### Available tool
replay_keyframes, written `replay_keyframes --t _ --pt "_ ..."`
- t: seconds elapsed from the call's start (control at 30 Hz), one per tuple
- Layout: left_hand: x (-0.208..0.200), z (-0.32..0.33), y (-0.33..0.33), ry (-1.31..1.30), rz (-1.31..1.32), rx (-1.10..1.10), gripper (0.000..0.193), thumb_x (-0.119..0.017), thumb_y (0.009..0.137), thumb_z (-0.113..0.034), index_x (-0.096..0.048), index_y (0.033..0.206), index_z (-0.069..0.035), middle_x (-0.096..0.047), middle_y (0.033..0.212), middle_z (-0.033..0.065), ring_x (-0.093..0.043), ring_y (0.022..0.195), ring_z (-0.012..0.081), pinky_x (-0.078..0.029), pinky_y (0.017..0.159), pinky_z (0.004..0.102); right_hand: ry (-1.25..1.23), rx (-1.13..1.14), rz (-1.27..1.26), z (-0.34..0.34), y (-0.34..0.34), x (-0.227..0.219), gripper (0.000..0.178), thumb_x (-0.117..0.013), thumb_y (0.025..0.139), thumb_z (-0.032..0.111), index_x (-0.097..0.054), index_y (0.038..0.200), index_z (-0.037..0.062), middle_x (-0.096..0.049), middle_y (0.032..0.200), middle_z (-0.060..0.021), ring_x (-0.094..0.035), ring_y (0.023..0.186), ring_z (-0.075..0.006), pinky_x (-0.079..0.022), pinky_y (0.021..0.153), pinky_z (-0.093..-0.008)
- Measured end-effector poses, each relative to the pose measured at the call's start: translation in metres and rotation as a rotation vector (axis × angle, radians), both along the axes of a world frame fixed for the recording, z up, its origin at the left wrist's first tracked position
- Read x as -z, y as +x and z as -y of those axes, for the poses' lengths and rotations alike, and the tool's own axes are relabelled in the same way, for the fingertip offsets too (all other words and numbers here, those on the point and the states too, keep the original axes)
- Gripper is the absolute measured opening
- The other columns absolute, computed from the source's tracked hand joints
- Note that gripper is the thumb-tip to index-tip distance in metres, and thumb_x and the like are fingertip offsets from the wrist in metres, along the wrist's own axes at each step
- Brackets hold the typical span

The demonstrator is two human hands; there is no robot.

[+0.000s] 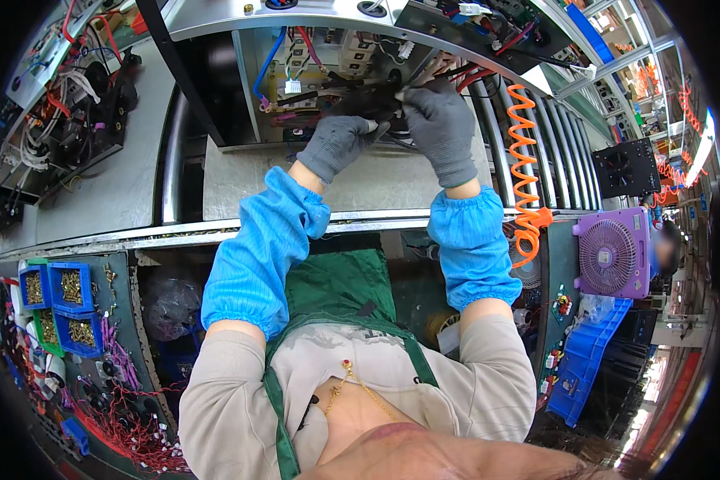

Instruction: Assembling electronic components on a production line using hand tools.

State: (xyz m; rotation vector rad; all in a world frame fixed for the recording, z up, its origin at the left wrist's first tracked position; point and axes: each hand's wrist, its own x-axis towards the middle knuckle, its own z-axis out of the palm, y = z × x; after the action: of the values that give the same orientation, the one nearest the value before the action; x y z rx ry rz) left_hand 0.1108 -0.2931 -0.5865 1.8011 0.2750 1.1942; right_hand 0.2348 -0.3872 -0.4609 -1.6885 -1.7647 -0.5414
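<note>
Both my hands wear grey gloves and work at the open front of a metal equipment case (252, 88). My left hand (336, 146) is closed in a pinch at the lower edge of a dark bundle of black cables (368, 102); what lies between its fingertips is hidden. Opposite it, my right hand (442, 132) reaches in from the right, its thumb and fingers closed on the black cables. Left of them, inside the case, are a blue cable (270, 68), a red cable (309, 46) and a white connector (294, 86) on thin wires.
Under the case lies a metal plate (240, 188) on a roller conveyor (536, 144). An orange coiled hose (522, 144) hangs close to my right arm. A purple fan (614, 252) stands to the right. Blue bins (72, 288) of small screws sit at the left, near loose red wires (128, 428).
</note>
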Motion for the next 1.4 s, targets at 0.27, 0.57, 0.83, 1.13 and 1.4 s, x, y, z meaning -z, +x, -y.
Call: replay_keyframes --t 0.27,0.57,0.83,1.13,1.4 --pt "-0.031 0.011 -0.006 0.458 -0.468 -0.241 0.008 -0.063 0.079 -0.007 -0.065 0.082 -0.001 -0.061 0.097 0.0158 -0.06 0.091 0.0291 -0.052 0.073 0.03 0.031 -0.257 -0.112 -0.012 -0.015 0.002 0.019 -0.069 0.069 0.003 -0.069 0.087 0.01 -0.062 0.082 -0.007 -0.061 0.071 -0.0227 -0.049 0.059 -0.0295" --pt "-0.045 0.01 0.003 -0.62 0.067 0.308 0.018 -0.064 0.082 -0.021 -0.064 0.092 -0.005 -0.065 0.09 0.0116 -0.062 0.078 0.0227 -0.051 0.068 0.0301 0.121 0.132 0.035 -0.005 0.002 0.01 0.019 -0.067 0.069 0.01 -0.068 0.088 0.0129 -0.059 0.078 -0.008 -0.06 0.067 -0.0243 -0.048 0.057 -0.035" --pt "-0.06 0.012 0.0 0.18 -0.19 -0.517 0.024 -0.054 0.086 -0.029 -0.059 0.077 -0.007 -0.058 0.07 0.0161 -0.057 0.067 0.0356 -0.044 0.06 0.0438 0.007 0.185 0.356 -0.011 -0.021 -0.006 0.02 -0.066 0.065 0.023 -0.068 0.084 0.0212 -0.054 0.099 -0.0072 -0.051 0.088 -0.0306 -0.043 0.071 -0.0417" --pt "-0.015 0.024 -0.038 0.076 -0.262 -0.504 0.021 -0.055 0.084 -0.026 -0.063 0.094 -0.01 -0.061 0.078 0.0164 -0.059 0.073 0.0354 -0.047 0.067 0.0437 -0.082 0.267 0.371 -0.012 -0.02 -0.004 0.025 -0.069 0.066 0.023 -0.067 0.091 0.0204 -0.057 0.101 -0.0069 -0.051 0.09 -0.0304 -0.043 0.074 -0.0422" --pt "0.039 -0.026 -0.075 0.077 -0.744 -0.652 0.027 -0.054 0.075 -0.018 -0.062 0.101 -0.011 -0.063 0.095 0.0168 -0.06 0.087 0.0359 -0.048 0.075 0.0443 0.218 -0.047 0.266 0.008 -0.049 -0.002 0.029 -0.064 0.065 0.009 -0.064 0.093 0.0152 -0.058 0.1 -0.0045 -0.054 0.09 -0.0247 -0.046 0.069 -0.0373"
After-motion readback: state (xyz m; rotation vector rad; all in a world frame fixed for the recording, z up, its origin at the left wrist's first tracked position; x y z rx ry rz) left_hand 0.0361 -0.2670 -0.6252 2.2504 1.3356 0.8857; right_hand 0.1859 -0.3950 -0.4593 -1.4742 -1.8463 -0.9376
